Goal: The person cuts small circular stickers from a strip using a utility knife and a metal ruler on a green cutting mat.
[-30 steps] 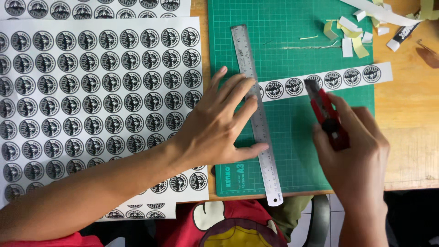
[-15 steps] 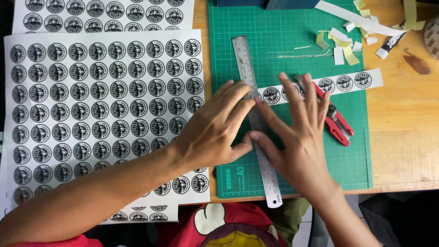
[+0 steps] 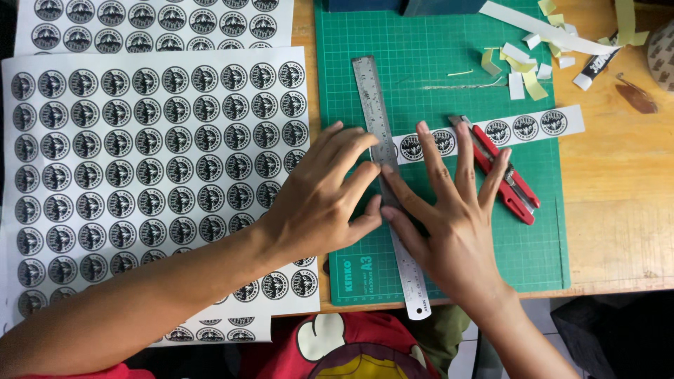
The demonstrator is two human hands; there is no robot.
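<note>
Left hand [image 3: 324, 200]: spread flat, fingers apart, holding nothing; fingertips pressing on the steel ruler [image 3: 388, 184] about its middle, palm resting on the edge of the sticker sheet.
Right hand [image 3: 453, 217]: open wide and flat, gripping nothing; thumb and forefinger against the ruler's right edge, middle fingers lying over the cut strip [image 3: 491, 132], ring finger touching the red utility knife [image 3: 502, 172].
Ruler: one, lying on the green cutting mat [image 3: 435, 70], running from upper left to lower right, tilted slightly; lower end hanging past the mat's front edge.
Cut strip: one, white, across the mat just right of the ruler, left end meeting the ruler; five round black printed stickers showing on it, part hidden under fingers.
Knife: one, lying loose on the mat, crossing the strip, blade end pointing up-left; not gripped.
Sticker sheets: one large full sheet [image 3: 140, 175] left of the mat, a second [image 3: 161, 21] above it cut off by the frame, a third edge peeking out below; exact sticker count too dense to tell.
Scraps [image 3: 523, 67]: several white and yellow paper offcuts at the mat's upper right, near a long white backing strip.
Arm pose: left forearm coming in from lower left across the sheet; right forearm from lower right; both wrists low, hands nearly touching at the thumbs.
Table [image 3: 618, 182]: light wood, under everything.
</note>
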